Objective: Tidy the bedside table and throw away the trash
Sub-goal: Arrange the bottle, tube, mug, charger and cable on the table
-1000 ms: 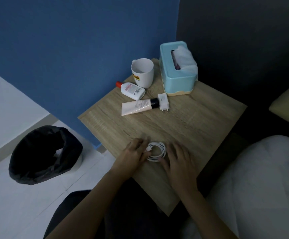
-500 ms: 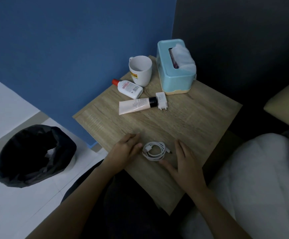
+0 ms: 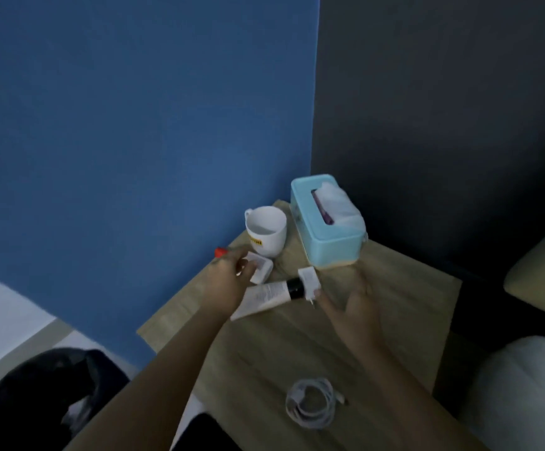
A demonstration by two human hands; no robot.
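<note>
On the wooden bedside table (image 3: pixel 394 307), my left hand (image 3: pixel 228 278) hovers open over the small white bottle with a red cap (image 3: pixel 259 270), fingers spread and partly covering it. My right hand (image 3: pixel 349 304) is open beside the white charger plug (image 3: pixel 308 281), a fingertip near its prongs. A white tube with a black cap (image 3: pixel 271 296) lies between both hands. The coiled white cable (image 3: pixel 311 406) rests alone near the table's front edge. A white mug (image 3: pixel 266 231) and a light-blue tissue box (image 3: pixel 328 222) stand at the back corner.
A bin lined with a black bag (image 3: pixel 36 402) sits on the white floor at lower left. The blue wall (image 3: pixel 134 125) and a dark wall meet behind the table. White bedding (image 3: pixel 525 392) and a beige pillow (image 3: pixel 544 271) lie to the right.
Both hands left the coiled cable and reached forward to the bottle, tube and plug. The view tilted up and moved closer.
</note>
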